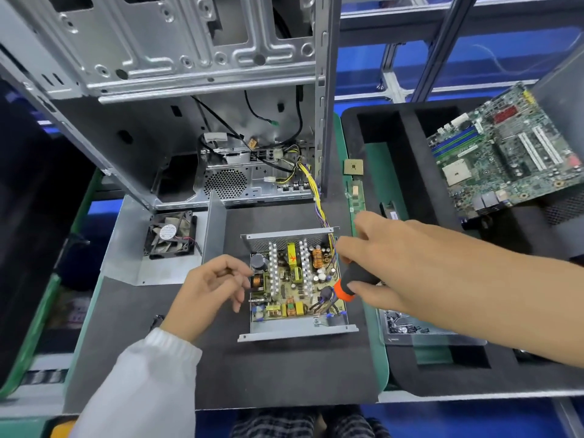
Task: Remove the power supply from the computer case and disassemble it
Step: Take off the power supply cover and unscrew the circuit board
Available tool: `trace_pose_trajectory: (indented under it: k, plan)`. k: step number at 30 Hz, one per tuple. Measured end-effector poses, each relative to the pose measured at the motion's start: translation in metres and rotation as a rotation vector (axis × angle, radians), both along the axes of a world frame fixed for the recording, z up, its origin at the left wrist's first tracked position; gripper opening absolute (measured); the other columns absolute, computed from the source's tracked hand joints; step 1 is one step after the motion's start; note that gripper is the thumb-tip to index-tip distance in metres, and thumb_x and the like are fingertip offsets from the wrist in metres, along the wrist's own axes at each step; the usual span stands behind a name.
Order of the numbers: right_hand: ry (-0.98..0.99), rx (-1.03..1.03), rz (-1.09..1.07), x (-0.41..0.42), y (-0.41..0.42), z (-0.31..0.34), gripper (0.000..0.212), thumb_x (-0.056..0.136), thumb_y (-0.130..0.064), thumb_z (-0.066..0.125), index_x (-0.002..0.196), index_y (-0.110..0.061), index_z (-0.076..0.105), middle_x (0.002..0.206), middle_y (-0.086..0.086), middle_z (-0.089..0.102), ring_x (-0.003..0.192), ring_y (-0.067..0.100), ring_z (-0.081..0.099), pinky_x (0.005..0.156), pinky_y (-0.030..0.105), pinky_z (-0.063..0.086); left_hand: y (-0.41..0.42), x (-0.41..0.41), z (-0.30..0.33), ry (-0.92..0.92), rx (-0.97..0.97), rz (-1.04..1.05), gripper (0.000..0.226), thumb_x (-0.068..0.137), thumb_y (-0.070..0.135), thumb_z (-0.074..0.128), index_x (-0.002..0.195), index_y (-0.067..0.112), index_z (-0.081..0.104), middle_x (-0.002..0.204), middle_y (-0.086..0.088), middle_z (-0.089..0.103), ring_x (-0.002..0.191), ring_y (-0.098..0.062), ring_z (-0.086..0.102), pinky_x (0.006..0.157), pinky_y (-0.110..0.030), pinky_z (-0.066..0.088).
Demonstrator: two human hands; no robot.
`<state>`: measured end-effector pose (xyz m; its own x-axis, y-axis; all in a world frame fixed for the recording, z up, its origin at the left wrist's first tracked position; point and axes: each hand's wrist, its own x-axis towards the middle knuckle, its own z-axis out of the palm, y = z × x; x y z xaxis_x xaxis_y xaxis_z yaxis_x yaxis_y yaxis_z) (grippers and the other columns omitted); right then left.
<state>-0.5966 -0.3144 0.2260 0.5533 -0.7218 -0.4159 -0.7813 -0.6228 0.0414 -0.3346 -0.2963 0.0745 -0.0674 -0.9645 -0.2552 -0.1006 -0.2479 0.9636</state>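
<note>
The power supply [295,286] lay out of the computer case [177,99] on the tabletop [268,374], cover [164,245] off, board still seated. Right hand [388,263] gripped a screwdriver [347,287]; left hand [210,287] hung loosely curled, empty.

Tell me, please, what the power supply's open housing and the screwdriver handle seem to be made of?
Power supply housing: apparently bare sheet metal, dull silver-grey, with thin folded edges and a perforated back wall. Screwdriver handle: probably plastic or rubber, matte black with an orange collar.

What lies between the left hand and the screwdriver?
In the head view, the open power supply's circuit board lies between the left hand and the screwdriver, which the right hand holds.
</note>
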Motion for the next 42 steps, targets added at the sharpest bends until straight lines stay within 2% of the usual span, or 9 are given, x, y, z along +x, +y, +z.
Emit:
trace_pose_trajectory:
  k: [16, 21, 24, 27, 31, 35, 37, 39, 42]
  plan:
    - [-0.003, 0.014, 0.006, 0.007, 0.003, -0.01, 0.026, 0.097, -0.047, 0.036, 0.093, -0.024, 0.025, 0.084, -0.001, 0.021, 0.052, 0.01, 0.032, 0.055, 0.031, 0.042, -0.003, -0.01, 0.002, 0.149, 0.108, -0.008, 0.02, 0.075, 0.015, 0.05, 0.063, 0.012, 0.066, 0.061, -0.005, 0.044, 0.049, -0.011, 0.033, 0.045, -0.019, 0.027]
    - [0.047, -0.057, 0.095, 0.023, 0.001, -0.018, 0.029, 0.1, -0.044, 0.037, 0.091, -0.019, 0.025, 0.07, 0.0, 0.02, 0.048, 0.015, 0.024, 0.041, 0.028, 0.021, 0.0, -0.022, 0.022, -0.091, -0.123, -0.301, 0.012, 0.087, 0.026, 0.065, 0.081, 0.022, 0.075, 0.053, 0.007, 0.032, 0.051, -0.005, 0.027, 0.053, -0.012, 0.03]
    - [0.099, -0.03, 0.152, 0.032, 0.002, -0.017, 0.028, 0.1, -0.045, 0.038, 0.087, -0.021, 0.039, 0.067, 0.001, 0.031, 0.059, 0.018, 0.038, 0.044, 0.026, 0.025, 0.002, -0.039, 0.029, -0.079, -0.176, -0.503, 0.014, 0.088, 0.026, 0.068, 0.096, 0.035, 0.075, 0.056, 0.006, 0.018, 0.054, -0.011, 0.019, 0.055, -0.022, 0.021]
    - [0.14, -0.039, 0.255, 0.038, 0.005, -0.016, 0.014, 0.1, -0.026, 0.042, 0.091, -0.019, 0.049, 0.073, 0.006, 0.038, 0.06, 0.018, 0.036, 0.046, 0.025, 0.024, -0.001, -0.056, 0.029, -0.082, -0.201, -0.587, 0.018, 0.086, 0.033, 0.065, 0.084, 0.05, 0.07, 0.059, 0.002, 0.021, 0.057, -0.012, 0.019, 0.055, -0.024, 0.019]
    - [0.052, -0.139, 0.443, 0.042, 0.004, -0.014, 0.022, 0.089, -0.014, 0.051, 0.107, -0.026, 0.052, 0.106, 0.004, 0.045, 0.089, 0.023, 0.038, 0.053, 0.032, 0.035, 0.002, -0.061, 0.02, -0.033, -0.191, -0.533, 0.013, 0.076, 0.024, 0.064, 0.067, 0.026, 0.055, 0.059, 0.008, 0.036, 0.057, -0.009, 0.029, 0.053, -0.016, 0.03]
    - [-0.092, -0.233, 0.673, 0.047, 0.007, -0.014, 0.033, 0.074, -0.012, 0.05, 0.091, -0.039, 0.06, 0.098, -0.01, 0.057, 0.079, 0.015, 0.048, 0.061, 0.024, 0.039, 0.005, -0.067, 0.015, -0.177, -0.389, -0.392, 0.023, 0.095, 0.016, 0.06, 0.085, 0.034, 0.05, 0.078, 0.034, 0.053, 0.064, 0.009, 0.049, 0.055, -0.016, 0.045]
    - [0.012, -0.068, 0.599, 0.045, 0.002, -0.008, 0.033, 0.077, -0.023, 0.062, 0.103, -0.038, 0.048, 0.105, -0.008, 0.042, 0.077, 0.015, 0.043, 0.053, 0.021, 0.031, 0.005, -0.065, 0.012, -0.113, -0.307, -0.446, 0.015, 0.087, 0.017, 0.07, 0.078, 0.02, 0.059, 0.064, 0.021, 0.052, 0.055, 0.003, 0.047, 0.054, -0.015, 0.04]
    - [0.023, 0.01, 0.362, 0.043, -0.009, 0.0, 0.039, 0.082, -0.052, 0.062, 0.099, -0.03, 0.035, 0.088, -0.004, 0.032, 0.063, 0.015, 0.041, 0.044, 0.025, 0.019, 0.003, -0.066, 0.013, -0.056, -0.245, -0.476, 0.037, 0.079, 0.03, 0.076, 0.069, -0.002, 0.058, 0.053, 0.009, 0.033, 0.052, -0.005, 0.028, 0.054, -0.024, 0.028]
    - [0.056, -0.196, 0.29, 0.047, -0.009, -0.011, 0.033, 0.098, -0.046, 0.044, 0.075, -0.023, 0.038, 0.061, -0.003, 0.025, 0.052, 0.017, 0.042, 0.041, 0.025, 0.016, -0.002, -0.069, 0.012, -0.042, -0.222, -0.575, 0.018, 0.08, 0.019, 0.078, 0.069, 0.026, 0.066, 0.05, 0.019, 0.044, 0.052, 0.003, 0.035, 0.054, -0.014, 0.031]
